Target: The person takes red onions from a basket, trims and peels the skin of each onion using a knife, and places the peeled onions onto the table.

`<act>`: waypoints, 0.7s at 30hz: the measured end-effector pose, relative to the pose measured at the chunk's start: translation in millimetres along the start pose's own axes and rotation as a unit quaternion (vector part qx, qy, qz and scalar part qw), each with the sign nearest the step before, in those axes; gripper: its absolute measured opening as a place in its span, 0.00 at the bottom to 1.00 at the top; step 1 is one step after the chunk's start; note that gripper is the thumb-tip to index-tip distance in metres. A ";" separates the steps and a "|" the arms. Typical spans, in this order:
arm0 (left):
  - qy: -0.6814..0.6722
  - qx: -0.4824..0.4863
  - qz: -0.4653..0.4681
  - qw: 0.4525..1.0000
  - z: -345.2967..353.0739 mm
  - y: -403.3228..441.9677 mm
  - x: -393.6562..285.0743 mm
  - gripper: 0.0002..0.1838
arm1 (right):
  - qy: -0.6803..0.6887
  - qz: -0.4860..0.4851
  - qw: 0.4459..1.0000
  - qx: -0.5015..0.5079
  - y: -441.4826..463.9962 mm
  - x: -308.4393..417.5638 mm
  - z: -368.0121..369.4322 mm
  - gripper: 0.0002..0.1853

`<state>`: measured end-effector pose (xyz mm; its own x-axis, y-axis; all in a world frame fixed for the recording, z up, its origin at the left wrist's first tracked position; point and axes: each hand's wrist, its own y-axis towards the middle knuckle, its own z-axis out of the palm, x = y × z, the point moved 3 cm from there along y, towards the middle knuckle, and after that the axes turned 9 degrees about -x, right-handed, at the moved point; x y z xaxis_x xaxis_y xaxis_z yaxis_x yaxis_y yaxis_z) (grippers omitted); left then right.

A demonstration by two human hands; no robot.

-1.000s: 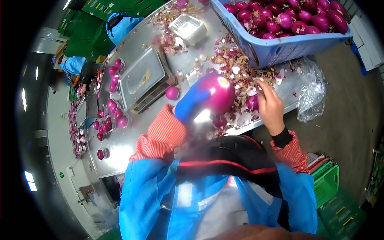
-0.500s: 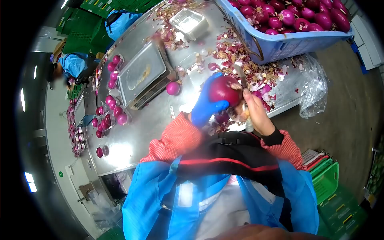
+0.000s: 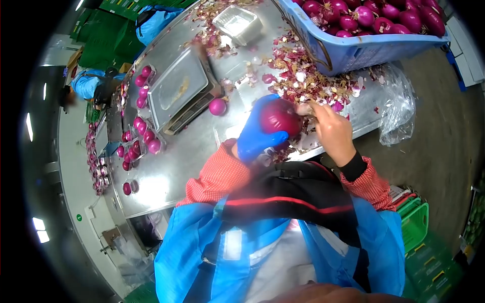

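My left hand, in a blue glove, is wrapped around a large red onion above the steel table's near edge. My bare right hand is at the onion's right side with its fingers closed. A small pale, blurred thing shows at those fingertips, against the onion; what it is I cannot make out. Loose onion skins lie heaped on the table just beyond both hands. A single red onion sits left of the gloved hand, beside a weighing scale.
A blue crate full of red onions stands at the far right. Clear plastic film hangs over the right edge. Clear trays stand at the back, packed onions at the left. Two people in blue are farther off.
My right hand has turned and moved slightly up and right, its fingers now bunched at the onion's side. The blade seen upright beside the onion no longer shows. My left hand keeps its hold.
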<state>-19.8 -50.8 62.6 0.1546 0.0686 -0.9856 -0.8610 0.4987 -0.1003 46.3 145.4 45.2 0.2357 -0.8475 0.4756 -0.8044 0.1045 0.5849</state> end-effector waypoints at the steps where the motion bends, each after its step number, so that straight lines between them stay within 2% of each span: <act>1: -0.006 -0.003 0.010 1.000 -2.3 -1.2 -0.1 0.51 | 0.007 0.010 1.000 0.000 -6.8 -7.4 1.7 0.19; 3: -0.004 -0.011 0.007 1.000 -3.8 -2.2 1.0 0.52 | 0.073 0.026 0.997 0.006 -9.3 -4.9 -2.7 0.21; 6: 0.029 -0.008 -0.001 1.000 0.3 2.7 3.0 0.54 | 0.281 0.183 0.942 0.016 1.7 4.9 -2.9 0.25; 7: 0.046 0.005 0.012 0.999 1.7 2.9 6.6 0.54 | 0.383 0.227 0.894 0.043 3.3 -0.5 7.1 0.30; 8: 0.064 0.015 0.025 0.998 3.4 1.4 9.3 0.55 | 0.465 0.307 0.822 0.115 3.1 -4.4 14.2 0.31; 10: 0.174 0.005 0.087 0.981 10.0 -4.5 9.4 0.55 | 0.590 0.445 0.620 0.263 -2.5 -8.2 26.4 0.32; 11: 0.190 0.003 0.090 0.978 9.2 -8.5 15.5 0.55 | 0.630 0.471 0.546 0.288 -16.3 -13.5 39.7 0.33; 12: 0.205 -0.003 0.093 0.974 5.4 -14.0 21.2 0.55 | 0.650 0.473 0.516 0.296 -23.3 -15.0 46.2 0.32; 13: 0.159 -0.029 0.087 0.983 0.7 -24.7 22.5 0.55 | 0.644 0.474 0.518 0.305 -27.3 -11.5 52.5 0.32; 14: 0.196 -0.086 0.070 0.974 -14.2 -35.5 26.1 0.53 | 0.638 0.474 0.521 0.312 -30.3 -7.0 57.5 0.32; 17: 0.314 -0.247 0.018 0.917 -89.1 -83.4 47.2 0.44 | 0.557 0.468 0.591 0.349 -26.8 8.6 73.7 0.32; 18: 0.357 -0.261 -0.031 0.896 -98.8 -90.9 44.6 0.41 | 0.528 0.451 0.616 0.371 -22.6 12.0 78.8 0.31; 19: 0.397 -0.271 -0.082 0.873 -102.5 -94.9 29.6 0.38 | 0.517 0.350 0.705 0.335 -16.3 17.8 93.1 0.31; 20: 0.434 -0.234 -0.166 0.854 -102.6 -98.9 15.1 0.36 | 0.498 0.241 0.780 0.292 -11.3 27.8 106.8 0.30; 21: 0.463 -0.196 -0.250 0.827 -100.7 -103.9 2.9 0.34 | 0.429 0.259 0.795 0.343 -2.4 38.6 107.4 0.31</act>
<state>21.2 -189.5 56.5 0.2575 -0.8441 -0.4704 -0.9206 -0.0664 -0.3849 -1.3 56.6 -8.5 -0.1755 -0.0865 0.9807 -0.9531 -0.2345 -0.1913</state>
